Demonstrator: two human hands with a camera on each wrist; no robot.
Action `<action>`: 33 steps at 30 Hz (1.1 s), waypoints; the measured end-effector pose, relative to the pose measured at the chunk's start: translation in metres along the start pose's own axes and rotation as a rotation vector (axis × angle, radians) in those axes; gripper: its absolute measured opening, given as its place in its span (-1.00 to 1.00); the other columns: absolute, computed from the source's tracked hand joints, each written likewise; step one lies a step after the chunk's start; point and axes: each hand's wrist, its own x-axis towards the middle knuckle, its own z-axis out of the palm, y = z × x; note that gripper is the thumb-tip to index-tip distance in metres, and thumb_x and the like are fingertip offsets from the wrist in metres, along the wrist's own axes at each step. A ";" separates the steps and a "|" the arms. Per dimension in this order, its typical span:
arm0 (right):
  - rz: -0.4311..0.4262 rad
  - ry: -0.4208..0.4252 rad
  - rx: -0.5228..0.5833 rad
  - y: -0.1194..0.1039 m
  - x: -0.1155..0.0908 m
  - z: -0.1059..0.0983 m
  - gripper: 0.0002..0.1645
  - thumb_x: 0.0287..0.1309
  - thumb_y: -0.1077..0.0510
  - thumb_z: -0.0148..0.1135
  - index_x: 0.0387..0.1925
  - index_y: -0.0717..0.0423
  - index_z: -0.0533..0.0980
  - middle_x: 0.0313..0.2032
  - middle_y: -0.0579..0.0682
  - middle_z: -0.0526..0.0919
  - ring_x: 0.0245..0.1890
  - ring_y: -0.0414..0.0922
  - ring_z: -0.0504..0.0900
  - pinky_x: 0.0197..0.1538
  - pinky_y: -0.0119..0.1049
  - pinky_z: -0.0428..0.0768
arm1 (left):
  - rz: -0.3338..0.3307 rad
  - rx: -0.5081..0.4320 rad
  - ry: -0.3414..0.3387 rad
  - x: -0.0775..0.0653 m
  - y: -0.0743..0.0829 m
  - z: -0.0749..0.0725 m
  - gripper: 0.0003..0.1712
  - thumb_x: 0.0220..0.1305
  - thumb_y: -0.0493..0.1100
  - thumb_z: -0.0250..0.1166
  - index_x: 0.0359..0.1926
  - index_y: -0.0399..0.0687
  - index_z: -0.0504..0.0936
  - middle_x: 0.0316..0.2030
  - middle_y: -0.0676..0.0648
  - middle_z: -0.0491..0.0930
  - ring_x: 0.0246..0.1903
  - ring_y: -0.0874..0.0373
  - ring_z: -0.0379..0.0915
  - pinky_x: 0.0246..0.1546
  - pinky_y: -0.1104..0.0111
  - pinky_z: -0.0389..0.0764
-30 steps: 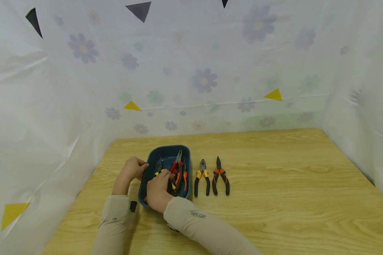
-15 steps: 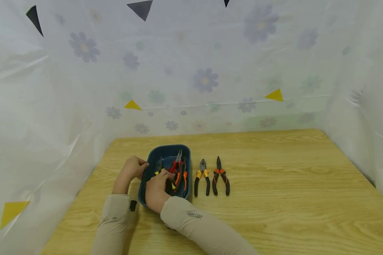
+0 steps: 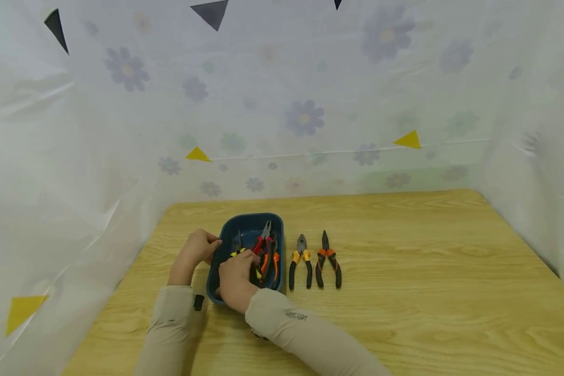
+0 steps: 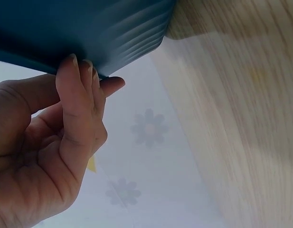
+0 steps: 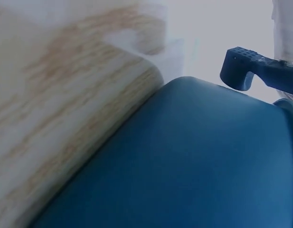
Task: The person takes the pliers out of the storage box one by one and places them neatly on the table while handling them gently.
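Observation:
A dark blue plastic bin (image 3: pixel 251 218) stands on the left half of the table and holds several pliers. My left hand (image 3: pixel 198 247) pinches its left rim; in the left wrist view the fingers (image 4: pixel 76 104) bend up against the outer wall. Inside the bin, my right hand (image 3: pixel 236 277) curls over pliers with yellow-and-black handles (image 3: pixel 259 274), whose jaws point away; the palm hides most of the handles. Beside them lie red-handled pliers (image 3: pixel 267 232) and orange-handled pliers (image 3: pixel 276 263). The right wrist view shows only the bin's outer wall (image 5: pixel 184 156), not the hand.
Right of the bin, yellow-and-black pliers (image 3: pixel 301 258) and orange-and-black long-nose pliers (image 3: pixel 326 256) lie side by side, jaws away from me. The wood-grain table (image 3: pixel 427 271) extends to the right. White flowered sheeting (image 3: pixel 282 130) encloses the back and sides.
Both hands keep their places at the bin; the right hand shifts only slightly over the pliers. The whole head view drifts a little. The pliers on the table have not moved.

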 end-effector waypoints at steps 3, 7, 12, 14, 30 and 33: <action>-0.044 0.031 0.081 0.007 0.001 -0.002 -0.18 -0.13 -0.63 0.13 -0.02 -0.20 0.63 -0.20 -0.06 0.69 -0.34 0.04 0.55 -0.25 -0.15 0.54 | 0.010 0.010 -0.003 0.000 -0.001 -0.001 -0.64 0.41 -0.27 0.12 0.04 -0.52 0.56 -0.26 -0.39 0.65 -0.58 0.04 0.63 -0.40 0.21 0.70; -0.130 0.039 0.260 0.024 0.005 -0.005 -0.22 -0.09 -0.55 0.22 -0.12 -0.03 0.66 -0.30 -0.04 0.69 -0.40 -0.07 0.61 -0.22 -0.16 0.57 | 0.020 0.020 -0.003 0.003 -0.001 -0.003 -0.63 0.41 -0.26 0.12 0.05 -0.52 0.56 -0.32 -0.35 0.67 -0.61 0.07 0.62 -0.40 0.20 0.70; -0.213 -0.040 0.713 0.055 0.009 -0.005 -0.53 0.02 -0.23 0.38 -0.51 0.10 0.60 -0.69 -0.05 0.52 -0.68 -0.16 0.46 -0.45 -0.24 0.53 | 0.009 -0.005 -0.026 0.004 0.000 -0.004 -0.63 0.41 -0.26 0.11 0.04 -0.54 0.55 -0.42 -0.28 0.67 -0.61 0.08 0.61 -0.44 0.23 0.70; -0.224 -0.095 0.875 0.065 0.010 -0.003 -0.55 0.04 -0.13 0.41 -0.67 0.09 0.51 -0.83 -0.08 0.34 -0.81 -0.19 0.30 -0.64 -0.33 0.37 | 0.003 -0.005 -0.028 0.003 -0.001 -0.003 -0.63 0.41 -0.26 0.11 0.04 -0.54 0.56 -0.43 -0.26 0.66 -0.61 0.08 0.61 -0.45 0.24 0.70; -0.261 -0.207 0.960 0.089 0.021 0.006 -0.54 0.04 -0.18 0.39 -0.50 0.14 0.53 -0.76 -0.02 0.41 -0.78 -0.09 0.46 -0.68 -0.32 0.44 | -0.007 -0.012 -0.024 0.002 0.000 -0.001 -0.64 0.41 -0.26 0.11 0.02 -0.54 0.57 -0.45 -0.24 0.66 -0.60 0.05 0.61 -0.46 0.23 0.69; -0.243 -0.233 0.960 0.092 0.021 0.007 -0.52 0.05 -0.20 0.38 -0.59 0.10 0.50 -0.79 -0.04 0.38 -0.72 -0.04 0.56 -0.65 -0.27 0.53 | -0.006 -0.011 -0.021 0.001 0.000 -0.001 -0.64 0.41 -0.26 0.12 0.02 -0.55 0.57 -0.45 -0.26 0.66 -0.61 0.05 0.61 -0.46 0.22 0.69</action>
